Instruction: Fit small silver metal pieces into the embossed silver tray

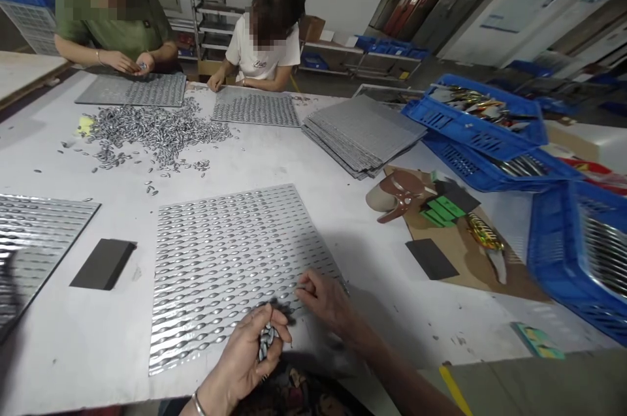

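A grey tray (215, 233) full of small shiny metal pieces in rows lies on the white table in front of me. My left hand (247, 357) hovers over the tray's near edge, closed around a bunch of the small metal pieces (266, 339). My right hand (326, 302) rests on the tray's lower right corner, with thumb and fingertips pinched together at a slot; whether a piece is between them is too small to tell.
A loose heap of metal pieces (151, 132) lies mid-table. Two people sit at the far side over their own trays (132, 89). A stack of grey trays (362, 132), blue crates (475, 122), dark pads (102, 264) and cardboard (465, 253) surround me.
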Demonstrator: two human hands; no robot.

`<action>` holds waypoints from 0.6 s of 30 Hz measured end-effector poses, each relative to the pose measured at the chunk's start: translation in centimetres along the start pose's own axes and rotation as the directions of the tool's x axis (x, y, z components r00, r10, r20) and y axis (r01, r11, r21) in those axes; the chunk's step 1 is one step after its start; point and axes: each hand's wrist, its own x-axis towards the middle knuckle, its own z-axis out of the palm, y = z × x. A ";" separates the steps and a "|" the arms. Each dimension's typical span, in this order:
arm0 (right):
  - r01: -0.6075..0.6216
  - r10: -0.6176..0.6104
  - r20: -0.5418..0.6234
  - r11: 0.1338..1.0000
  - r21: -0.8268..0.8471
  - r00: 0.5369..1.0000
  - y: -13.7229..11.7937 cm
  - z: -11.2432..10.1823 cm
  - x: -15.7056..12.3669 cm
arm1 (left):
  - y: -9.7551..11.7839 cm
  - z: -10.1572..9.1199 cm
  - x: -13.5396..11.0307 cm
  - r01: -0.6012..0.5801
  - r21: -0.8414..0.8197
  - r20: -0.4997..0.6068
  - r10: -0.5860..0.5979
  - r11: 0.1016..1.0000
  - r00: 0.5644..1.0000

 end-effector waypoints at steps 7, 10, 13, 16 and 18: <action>0.432 -0.426 0.213 0.902 0.021 0.879 -4.7 0.3 -4.2 | -0.3 1.5 -0.6 -0.059 0.094 0.002 0.059 0.994 0.998; 0.478 -0.459 0.242 0.878 -0.022 0.855 -5.6 0.8 -5.0 | -0.7 1.6 -0.6 -0.016 0.123 0.015 0.014 0.992 1.000; 0.442 -0.416 0.264 0.896 -0.048 0.870 -5.1 1.0 -5.3 | -0.9 1.6 -0.6 0.059 0.137 0.045 -0.066 0.989 0.997; 0.380 -0.367 0.300 0.925 0.017 0.880 -4.7 0.9 -5.3 | -0.9 1.6 -0.5 0.098 0.152 0.062 -0.109 0.984 0.992; 0.308 -0.330 0.321 0.944 0.119 0.888 -4.6 0.9 -5.1 | -0.9 1.4 -0.5 0.116 0.206 0.098 -0.138 0.972 0.986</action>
